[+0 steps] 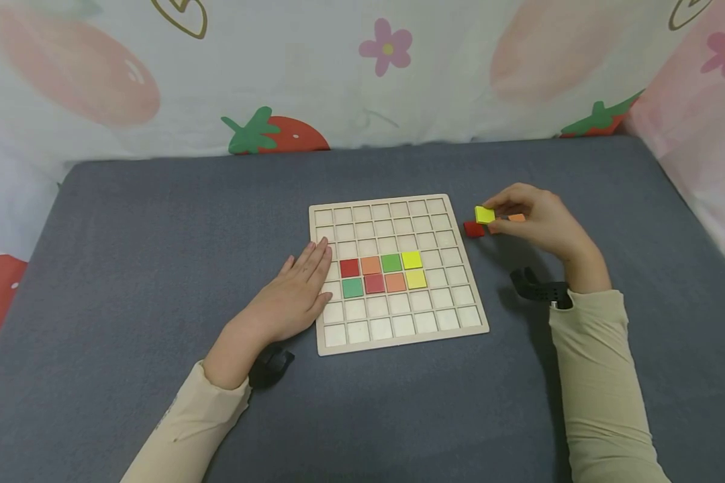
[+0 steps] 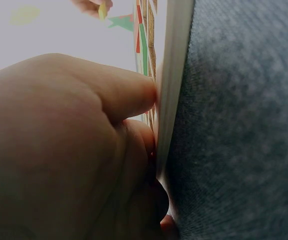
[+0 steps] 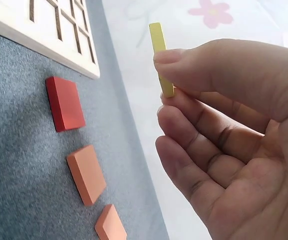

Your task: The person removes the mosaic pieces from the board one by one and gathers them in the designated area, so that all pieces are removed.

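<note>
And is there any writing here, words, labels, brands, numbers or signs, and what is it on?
None that can be read.
Board and tiles: no lettering visible.
Backdrop: pictures only; its faint grey squiggle is too blurred to make out.
Black wrist gear: no lettering legible.

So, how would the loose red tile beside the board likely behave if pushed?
The red tile looks stiff, with straight edges and flat faces. Lying flat, it would probably slide across the woven-looking tabletop rather than roll. It is likely light, being smaller than the right hand.
</note>
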`<state>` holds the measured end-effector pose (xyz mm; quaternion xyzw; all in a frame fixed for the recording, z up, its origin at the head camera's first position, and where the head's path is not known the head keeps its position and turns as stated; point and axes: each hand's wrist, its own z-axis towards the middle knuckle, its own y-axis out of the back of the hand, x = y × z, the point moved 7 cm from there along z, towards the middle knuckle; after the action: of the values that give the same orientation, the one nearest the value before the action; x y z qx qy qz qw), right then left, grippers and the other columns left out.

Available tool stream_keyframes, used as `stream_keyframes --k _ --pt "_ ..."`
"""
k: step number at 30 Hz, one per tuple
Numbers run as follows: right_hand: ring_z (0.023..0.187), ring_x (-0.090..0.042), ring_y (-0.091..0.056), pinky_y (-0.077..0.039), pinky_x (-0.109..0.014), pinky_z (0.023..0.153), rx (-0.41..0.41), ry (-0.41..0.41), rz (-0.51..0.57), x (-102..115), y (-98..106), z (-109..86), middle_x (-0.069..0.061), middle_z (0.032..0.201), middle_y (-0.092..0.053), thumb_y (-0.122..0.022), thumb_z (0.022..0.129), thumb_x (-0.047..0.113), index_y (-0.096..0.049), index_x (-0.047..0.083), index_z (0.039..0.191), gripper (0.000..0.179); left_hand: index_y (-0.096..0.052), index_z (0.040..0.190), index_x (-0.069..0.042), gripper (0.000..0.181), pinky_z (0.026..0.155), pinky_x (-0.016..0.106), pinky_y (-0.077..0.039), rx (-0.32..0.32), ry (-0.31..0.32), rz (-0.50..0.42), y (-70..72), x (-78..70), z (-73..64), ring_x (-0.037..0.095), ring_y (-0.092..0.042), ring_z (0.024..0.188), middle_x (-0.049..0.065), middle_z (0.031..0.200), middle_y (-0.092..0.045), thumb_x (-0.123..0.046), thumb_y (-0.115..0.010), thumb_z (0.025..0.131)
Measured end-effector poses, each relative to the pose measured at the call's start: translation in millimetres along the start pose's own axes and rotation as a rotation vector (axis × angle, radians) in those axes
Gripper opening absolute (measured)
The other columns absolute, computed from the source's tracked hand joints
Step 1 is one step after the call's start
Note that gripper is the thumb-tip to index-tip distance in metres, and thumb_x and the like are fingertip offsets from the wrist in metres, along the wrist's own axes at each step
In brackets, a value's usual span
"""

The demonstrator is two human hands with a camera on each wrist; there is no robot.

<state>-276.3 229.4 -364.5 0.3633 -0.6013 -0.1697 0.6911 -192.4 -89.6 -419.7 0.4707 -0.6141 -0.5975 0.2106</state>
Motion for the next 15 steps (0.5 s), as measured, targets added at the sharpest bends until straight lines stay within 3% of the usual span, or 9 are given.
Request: stream_keyframes --k 15 --pt "0.098 -0.025 -0.056 -0.043 -0.028 0.086 -0.041 0.010 -0.030 -7 13 -6.9 -0.010 0.111 -0.058 -0.068 0.087 0.006 -0.065 0.000 0.115 0.029 -0.007 0.150 0.002 0.066 0.113 0.049 -0.010 -0.001 -0.001 0.005 -0.1 -0.1 0.5 0.027 0.002 0.144 0.014 0.157 0.001 -0.027 -0.040 0.100"
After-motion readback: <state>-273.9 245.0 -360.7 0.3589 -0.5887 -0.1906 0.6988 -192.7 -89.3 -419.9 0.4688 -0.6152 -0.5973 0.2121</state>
